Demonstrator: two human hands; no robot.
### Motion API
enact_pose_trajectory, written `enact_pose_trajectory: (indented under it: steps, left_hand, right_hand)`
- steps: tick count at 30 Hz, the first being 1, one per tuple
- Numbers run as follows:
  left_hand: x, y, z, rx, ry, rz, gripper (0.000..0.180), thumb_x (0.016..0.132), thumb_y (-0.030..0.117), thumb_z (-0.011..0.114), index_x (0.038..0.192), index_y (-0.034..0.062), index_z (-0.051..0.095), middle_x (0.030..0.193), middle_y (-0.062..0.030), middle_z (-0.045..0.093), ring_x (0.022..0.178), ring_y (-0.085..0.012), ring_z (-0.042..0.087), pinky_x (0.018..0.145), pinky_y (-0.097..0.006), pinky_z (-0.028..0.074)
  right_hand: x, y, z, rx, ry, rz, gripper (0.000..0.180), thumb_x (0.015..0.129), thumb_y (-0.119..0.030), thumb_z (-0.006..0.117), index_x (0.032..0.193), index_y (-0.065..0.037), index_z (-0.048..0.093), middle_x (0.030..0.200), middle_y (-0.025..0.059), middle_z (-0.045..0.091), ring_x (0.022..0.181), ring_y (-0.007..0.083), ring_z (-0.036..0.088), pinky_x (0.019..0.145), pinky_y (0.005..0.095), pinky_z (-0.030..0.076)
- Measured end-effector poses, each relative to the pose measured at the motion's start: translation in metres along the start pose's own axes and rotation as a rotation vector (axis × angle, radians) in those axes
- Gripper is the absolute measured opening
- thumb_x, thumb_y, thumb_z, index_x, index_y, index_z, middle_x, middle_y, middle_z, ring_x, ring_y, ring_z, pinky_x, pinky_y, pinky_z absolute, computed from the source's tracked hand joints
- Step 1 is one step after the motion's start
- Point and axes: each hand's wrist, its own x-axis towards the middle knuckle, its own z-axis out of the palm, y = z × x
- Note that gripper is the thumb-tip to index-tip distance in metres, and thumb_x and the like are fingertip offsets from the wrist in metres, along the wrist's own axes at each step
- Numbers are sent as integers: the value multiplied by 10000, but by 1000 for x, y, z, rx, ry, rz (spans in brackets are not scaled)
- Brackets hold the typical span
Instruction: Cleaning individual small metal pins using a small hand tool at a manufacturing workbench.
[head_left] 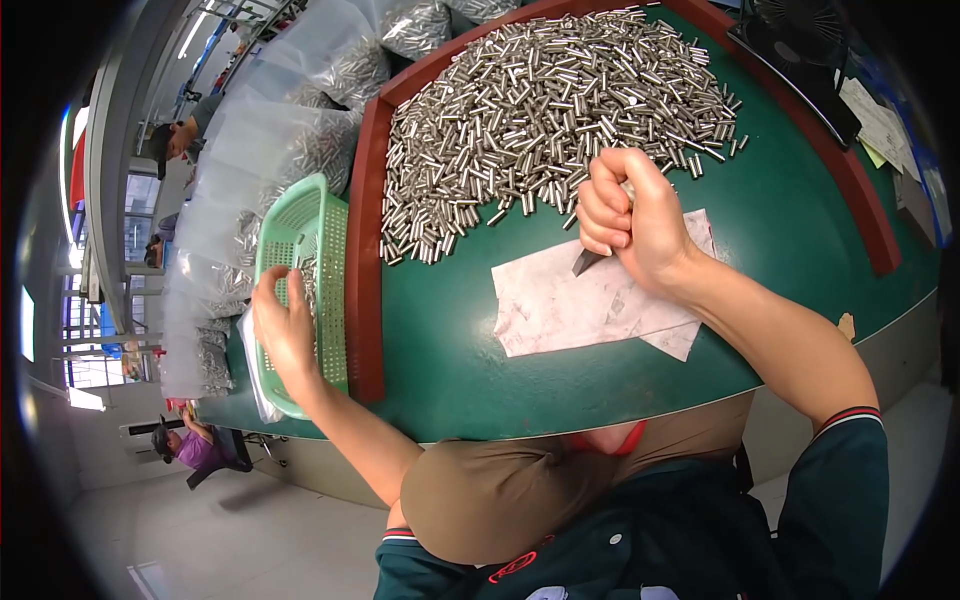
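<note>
My left hand (285,335) is over the green plastic basket (333,290), its thumb and fingers apart. Small metal pins (309,275) lie inside the basket near the fingertips. My right hand (635,215) is closed in a fist above the stained white cloth (550,310). A dark, flat-tipped tool (584,264) sticks out below that fist, pointing down and left; its other end is hidden in the fingers. Beyond the cloth spreads a large heap of short, shiny metal pins (560,95).
Red-brown raised edges (368,300) border the green tabletop (450,350). Clear plastic bags of metal parts (325,145) line the left. A black fan (795,45) and papers (880,120) are at the right. Other people (195,450) sit or stand farther off to the left.
</note>
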Motion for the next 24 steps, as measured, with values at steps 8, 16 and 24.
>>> enact_pose_trajectory:
  steps: [8,16,24]
  left_hand:
    - [-12,89,33,-420,-89,471,77,670,4,623,731,28,582,704,-90,518,700,-256,482,629,-346,389]
    - [-22,102,53,-403,-214,700,73,662,31,615,729,47,592,715,-51,500,727,-232,467,658,-342,361]
    - [-25,109,52,-351,-212,792,112,672,59,612,736,63,521,749,-44,487,757,-221,460,707,-340,313]
  right_hand:
    - [2,0,-2,24,17,-10,335,803,-234,345,500,-130,247,404,-16,245,351,82,211,375,249,232]
    - [1,1,0,22,16,-12,327,802,-227,339,503,-130,250,408,-16,244,352,82,213,373,247,229]
    - [1,2,2,18,-3,-37,327,804,-234,335,506,-125,255,409,-12,248,352,83,217,365,248,238]
